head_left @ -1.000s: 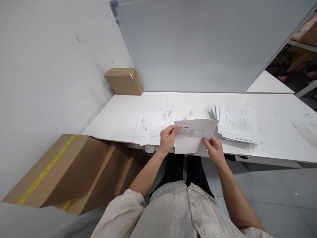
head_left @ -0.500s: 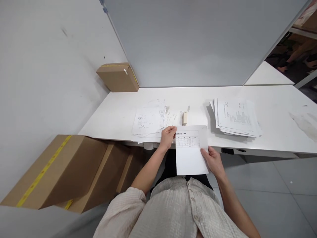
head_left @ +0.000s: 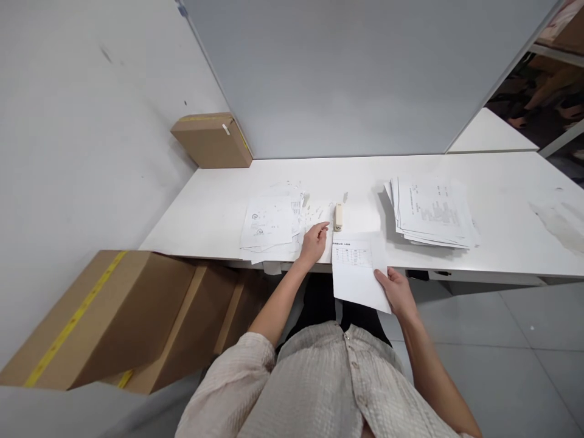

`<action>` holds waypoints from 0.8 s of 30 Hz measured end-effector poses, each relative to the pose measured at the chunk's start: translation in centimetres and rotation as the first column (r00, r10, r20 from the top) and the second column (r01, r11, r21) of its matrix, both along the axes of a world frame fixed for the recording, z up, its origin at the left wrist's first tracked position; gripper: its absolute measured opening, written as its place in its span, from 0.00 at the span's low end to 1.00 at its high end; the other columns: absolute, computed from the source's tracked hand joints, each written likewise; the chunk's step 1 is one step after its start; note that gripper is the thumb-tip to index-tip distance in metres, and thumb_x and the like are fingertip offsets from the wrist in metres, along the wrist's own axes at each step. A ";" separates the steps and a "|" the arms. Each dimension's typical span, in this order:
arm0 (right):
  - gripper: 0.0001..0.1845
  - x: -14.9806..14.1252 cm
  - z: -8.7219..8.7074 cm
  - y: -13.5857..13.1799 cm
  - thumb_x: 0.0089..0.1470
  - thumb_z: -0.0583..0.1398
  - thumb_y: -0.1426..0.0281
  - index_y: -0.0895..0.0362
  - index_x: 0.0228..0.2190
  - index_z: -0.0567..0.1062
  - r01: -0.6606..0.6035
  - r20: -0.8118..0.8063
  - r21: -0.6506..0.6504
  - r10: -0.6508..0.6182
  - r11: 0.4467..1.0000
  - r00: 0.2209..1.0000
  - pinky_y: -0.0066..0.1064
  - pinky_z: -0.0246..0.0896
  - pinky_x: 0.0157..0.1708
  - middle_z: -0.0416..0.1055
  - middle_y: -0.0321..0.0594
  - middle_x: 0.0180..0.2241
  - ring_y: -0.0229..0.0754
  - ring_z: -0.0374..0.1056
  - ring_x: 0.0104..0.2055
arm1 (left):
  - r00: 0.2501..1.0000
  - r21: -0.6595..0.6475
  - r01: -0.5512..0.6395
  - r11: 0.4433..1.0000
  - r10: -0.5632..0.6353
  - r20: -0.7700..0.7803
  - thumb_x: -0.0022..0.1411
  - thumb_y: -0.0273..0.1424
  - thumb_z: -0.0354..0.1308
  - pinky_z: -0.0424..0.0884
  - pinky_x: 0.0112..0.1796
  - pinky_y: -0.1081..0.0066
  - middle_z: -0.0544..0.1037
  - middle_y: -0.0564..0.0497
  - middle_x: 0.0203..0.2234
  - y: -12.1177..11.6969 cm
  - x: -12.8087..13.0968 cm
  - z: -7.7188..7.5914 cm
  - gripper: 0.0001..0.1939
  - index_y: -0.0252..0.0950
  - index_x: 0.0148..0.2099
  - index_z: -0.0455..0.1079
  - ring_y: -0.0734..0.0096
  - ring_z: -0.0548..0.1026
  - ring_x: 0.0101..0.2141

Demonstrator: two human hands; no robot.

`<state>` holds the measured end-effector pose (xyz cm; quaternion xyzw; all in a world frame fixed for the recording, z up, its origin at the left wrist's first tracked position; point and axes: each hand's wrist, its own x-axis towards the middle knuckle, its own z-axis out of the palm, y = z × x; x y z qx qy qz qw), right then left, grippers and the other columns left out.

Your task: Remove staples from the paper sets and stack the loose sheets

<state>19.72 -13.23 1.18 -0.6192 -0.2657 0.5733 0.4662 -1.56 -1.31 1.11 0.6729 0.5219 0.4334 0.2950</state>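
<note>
My right hand (head_left: 396, 291) pinches the lower right edge of a printed sheet of paper (head_left: 358, 283) with a table of text near its top. The sheet's upper part lies over the desk's front edge. Off the paper, my left hand (head_left: 314, 242) is held above the desk front with fingers partly stretched and nothing in them. Just beyond its fingertips is a small beige oblong object (head_left: 338, 216), standing right behind the sheet's top edge. To the left of that hand lies a spread pile of printed papers (head_left: 269, 222).
A thicker paper stack (head_left: 431, 210) sits on the right of the white desk (head_left: 319, 173). One cardboard box (head_left: 214, 143) stands at the back left corner. Several large taped boxes (head_left: 123, 310) flank the desk's left front. A grey panel (head_left: 356, 79) rises behind.
My left hand has let go of the sheet and moved up toward the beige object. In my right hand the sheet has tilted and shifted slightly right.
</note>
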 end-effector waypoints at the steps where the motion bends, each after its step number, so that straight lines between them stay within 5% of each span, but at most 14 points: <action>1: 0.18 0.0 0.1 0.2 0.42 0.64 0.62 0.58 0.35 0.73 0.003 0.001 -0.001 -0.003 1.000 1.000 0.36 0.69 0.30 0.77 0.41 0.32 0.48 0.73 0.31 | 0.999 0.029 0.013 0.999 -0.012 -0.042 0.61 0.26 0.45 0.68 0.44 0.67 0.74 0.45 0.40 0.2 0.1 -0.1 0.15 0.35 0.49 0.67 0.70 0.72 0.41; 12: 0.17 0.0 0.8 1.6 0.43 0.63 0.62 0.57 0.35 0.73 0.006 0.066 0.022 -0.007 1.000 0.998 0.34 0.68 0.29 0.77 0.41 0.32 0.47 0.73 0.30 | 0.951 0.038 0.142 0.989 -0.125 -0.283 0.63 0.23 0.40 0.66 0.41 0.68 0.68 0.48 0.38 0.8 0.6 0.3 0.24 0.42 0.59 0.58 0.68 0.68 0.39; 24: 0.18 -0.1 0.6 1.9 0.43 0.62 0.62 0.58 0.37 0.73 -0.005 0.074 0.035 0.002 0.999 0.997 0.35 0.69 0.29 0.77 0.41 0.31 0.47 0.73 0.30 | 0.913 0.040 0.125 0.991 -0.099 -0.396 0.59 0.18 0.37 0.64 0.41 0.68 0.65 0.48 0.36 1.2 0.9 -0.4 0.27 0.40 0.55 0.64 0.67 0.64 0.37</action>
